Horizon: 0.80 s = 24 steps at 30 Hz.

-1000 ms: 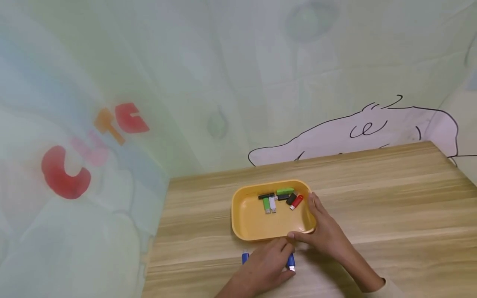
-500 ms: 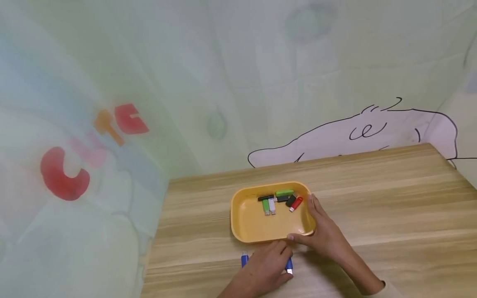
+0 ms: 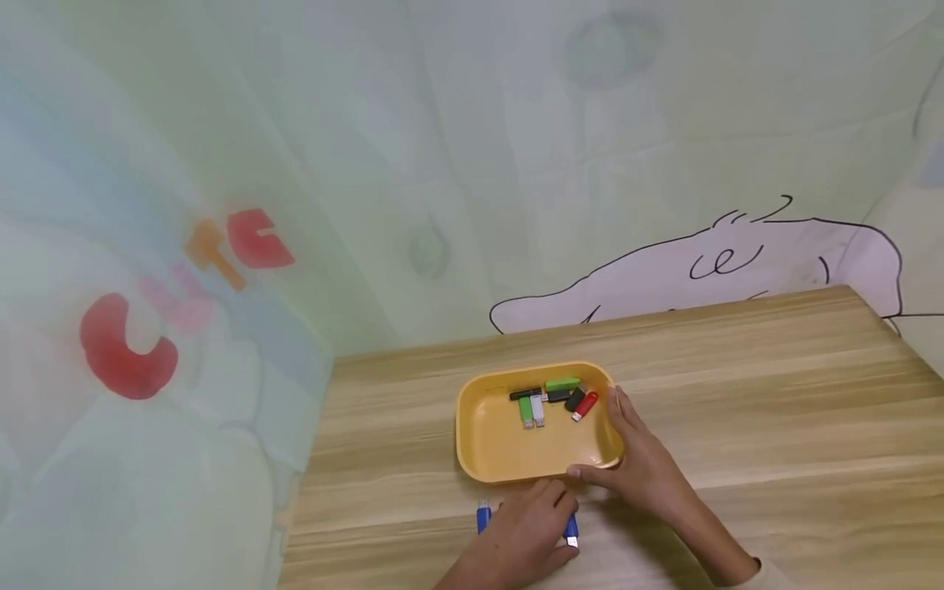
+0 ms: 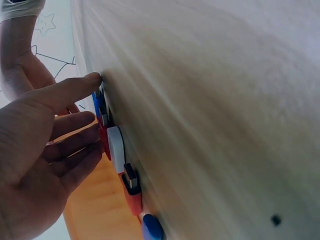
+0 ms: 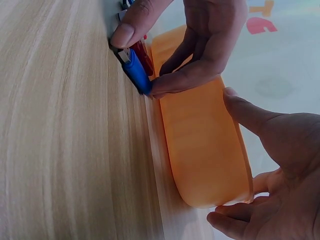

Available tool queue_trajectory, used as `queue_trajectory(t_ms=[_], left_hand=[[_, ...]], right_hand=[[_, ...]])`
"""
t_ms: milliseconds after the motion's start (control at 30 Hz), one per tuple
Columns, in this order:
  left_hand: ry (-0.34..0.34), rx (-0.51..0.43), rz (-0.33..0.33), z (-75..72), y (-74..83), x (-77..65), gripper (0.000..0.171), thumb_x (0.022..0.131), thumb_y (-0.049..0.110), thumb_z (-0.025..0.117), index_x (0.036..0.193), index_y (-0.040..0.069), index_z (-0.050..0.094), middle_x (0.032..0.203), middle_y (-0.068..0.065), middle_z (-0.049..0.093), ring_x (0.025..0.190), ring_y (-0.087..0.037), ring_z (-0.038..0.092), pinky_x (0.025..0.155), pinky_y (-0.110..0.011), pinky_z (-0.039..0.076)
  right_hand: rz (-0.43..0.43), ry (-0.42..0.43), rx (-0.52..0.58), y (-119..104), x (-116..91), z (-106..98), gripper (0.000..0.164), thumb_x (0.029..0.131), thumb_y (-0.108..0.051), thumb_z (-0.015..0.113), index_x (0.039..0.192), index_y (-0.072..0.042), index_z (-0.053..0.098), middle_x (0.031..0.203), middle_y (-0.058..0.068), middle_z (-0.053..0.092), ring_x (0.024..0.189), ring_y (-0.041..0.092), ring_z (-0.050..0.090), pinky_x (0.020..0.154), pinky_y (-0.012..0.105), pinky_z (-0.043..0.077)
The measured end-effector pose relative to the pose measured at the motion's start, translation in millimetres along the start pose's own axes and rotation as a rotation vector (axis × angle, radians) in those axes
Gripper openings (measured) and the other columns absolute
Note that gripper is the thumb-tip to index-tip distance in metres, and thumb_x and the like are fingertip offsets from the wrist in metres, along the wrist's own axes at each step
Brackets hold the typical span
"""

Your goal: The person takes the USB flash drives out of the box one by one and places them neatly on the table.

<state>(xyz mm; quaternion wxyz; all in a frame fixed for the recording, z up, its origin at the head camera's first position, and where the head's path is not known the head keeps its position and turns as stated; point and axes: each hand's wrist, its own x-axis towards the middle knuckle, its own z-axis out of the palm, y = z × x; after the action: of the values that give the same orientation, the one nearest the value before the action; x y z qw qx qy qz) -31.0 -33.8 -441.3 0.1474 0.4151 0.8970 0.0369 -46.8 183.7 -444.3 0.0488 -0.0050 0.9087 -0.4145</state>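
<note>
At the near side of the yellow plastic tray, my left hand pinches a blue USB stick at its ends. The right wrist view shows its thumb at the metal plug and a finger at the far end of this blue stick, low over the wood. My right hand grips the tray's right end, thumb on the near rim and fingers round the side. A row of USB sticks lies below my left hand: red, white, orange-red and black, blue. From above, that hand hides most of them.
Inside the tray lie several USB sticks, among them a red one, a white one and a bright green one, grouped toward the back right. The wooden table meets a printed cloth backdrop behind and at left.
The head view has tilted slightly, so everything sits a little lower. Both hands keep nearly the same place and hold; the blue stick at my left hand has shifted slightly.
</note>
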Motion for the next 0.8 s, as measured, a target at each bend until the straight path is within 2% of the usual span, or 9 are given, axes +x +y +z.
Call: queue_trajectory(t_ms=[333, 600, 800], left_hand=[[-0.042, -0.039, -0.014, 1.7, -1.0, -1.6, 0.047, 0.097, 0.050, 0.075, 0.132, 0.022, 0.066, 0.125, 0.011, 0.060, 0.110, -0.002, 0.054, 0.093, -0.020, 0.056], [0.001, -0.018, 0.002, 3.1, -1.1, -4.9, 0.045, 0.098, 0.049, 0.075, 0.131, 0.020, 0.066, 0.126, 0.010, 0.060, 0.110, -0.002, 0.054, 0.090, -0.018, 0.056], [0.034, -0.025, 0.030, -1.7, -1.3, -7.5, 0.042, 0.100, 0.049, 0.072, 0.131, 0.021, 0.066, 0.124, 0.011, 0.060, 0.107, -0.001, 0.053, 0.090, -0.016, 0.055]], right_hand=[[0.012, -0.009, -0.007, -0.7, -0.3, 2.4, 0.133, 0.074, -0.058, 0.092, 0.168, -0.001, 0.016, 0.176, 0.026, 0.012, 0.157, 0.052, 0.026, 0.121, 0.065, 0.035], [0.000, -0.005, -0.007, -0.7, -0.3, 2.9, 0.133, 0.075, -0.058, 0.092, 0.168, -0.001, 0.017, 0.176, 0.026, 0.012, 0.157, 0.052, 0.025, 0.122, 0.065, 0.035], [-0.004, 0.002, -0.006, 1.1, 0.0, 2.8, 0.133, 0.075, -0.059, 0.092, 0.168, 0.000, 0.017, 0.175, 0.027, 0.012, 0.157, 0.053, 0.025, 0.122, 0.066, 0.033]])
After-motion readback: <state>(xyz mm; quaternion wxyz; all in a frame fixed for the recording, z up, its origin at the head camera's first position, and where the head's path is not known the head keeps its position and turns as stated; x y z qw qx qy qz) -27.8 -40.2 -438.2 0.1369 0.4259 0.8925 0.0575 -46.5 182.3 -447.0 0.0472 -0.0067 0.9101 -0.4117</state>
